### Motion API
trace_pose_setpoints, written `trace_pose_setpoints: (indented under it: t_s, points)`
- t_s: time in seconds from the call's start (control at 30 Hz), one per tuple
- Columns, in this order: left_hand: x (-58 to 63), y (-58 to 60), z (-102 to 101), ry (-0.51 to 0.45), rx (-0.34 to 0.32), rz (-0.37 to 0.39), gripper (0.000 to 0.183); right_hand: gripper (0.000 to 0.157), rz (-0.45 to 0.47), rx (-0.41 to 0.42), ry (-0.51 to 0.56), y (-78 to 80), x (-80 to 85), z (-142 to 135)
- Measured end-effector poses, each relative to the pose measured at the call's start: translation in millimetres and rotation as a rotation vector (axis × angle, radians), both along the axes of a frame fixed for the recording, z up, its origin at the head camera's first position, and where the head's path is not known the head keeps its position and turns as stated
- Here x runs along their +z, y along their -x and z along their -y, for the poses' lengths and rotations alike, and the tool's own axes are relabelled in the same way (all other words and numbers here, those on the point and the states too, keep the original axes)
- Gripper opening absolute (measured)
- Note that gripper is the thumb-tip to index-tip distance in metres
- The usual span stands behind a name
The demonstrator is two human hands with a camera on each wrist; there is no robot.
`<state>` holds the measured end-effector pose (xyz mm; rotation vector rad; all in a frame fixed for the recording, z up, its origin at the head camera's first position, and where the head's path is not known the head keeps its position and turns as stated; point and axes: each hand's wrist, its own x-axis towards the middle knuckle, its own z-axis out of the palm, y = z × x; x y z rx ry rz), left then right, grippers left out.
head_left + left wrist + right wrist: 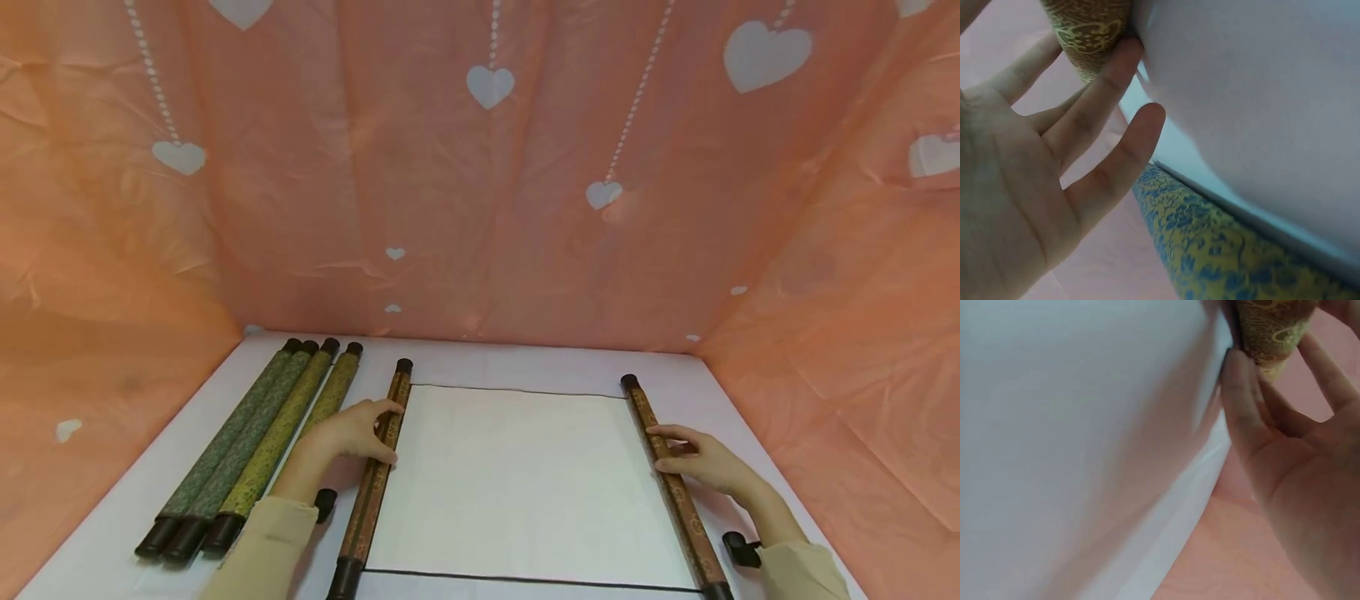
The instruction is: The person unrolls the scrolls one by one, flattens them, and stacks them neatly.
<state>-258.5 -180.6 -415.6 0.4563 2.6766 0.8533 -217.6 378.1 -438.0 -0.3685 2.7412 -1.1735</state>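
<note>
A brown patterned hanging scroll lies partly unrolled on the table, its blank white sheet (517,483) spread between two rolled ends with dark knobs. My left hand (351,433) holds the left roll (367,506), with thumb and fingertips on either side of it. The right roll (684,508) is held the same way by my right hand (708,458). In the left wrist view, fingers of the left hand (1035,169) reach around a gold-brown roll (1094,28). In the right wrist view, the right hand (1300,456) has its fingertips under the roll (1275,328).
To the left, several rolled scrolls in green (232,442) and yellow-green (281,433) lie side by side, the rightmost close to my left forearm. A white table (510,358) carries everything. Orange cloth with white hearts (480,225) hangs behind and at both sides.
</note>
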Motion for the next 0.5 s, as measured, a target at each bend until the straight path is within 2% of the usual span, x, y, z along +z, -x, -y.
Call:
trace_pose_setpoints:
  t_s: [0.1,0.23,0.37,0.5]
  points:
    - [0.3,-2.4,0,0.018,-0.022,-0.009,0.083,0.056,0.026,-0.015,-0.019,-2.9,0.3,-3]
    - [-1.8,-9.3,2,0.025,-0.039,-0.019,0.075,0.053,0.038,-0.005,-0.038,-5.1,-1.3,-3]
    - [-4.7,-15.2,3,0.036,-0.046,-0.045,0.067,0.052,-0.012,0.004,-0.058,-5.3,-2.1,-2]
    - [-8.2,-20.3,4,0.064,-0.041,-0.068,0.062,0.058,-0.043,-0.003,-0.071,-6.4,-3.4,0]
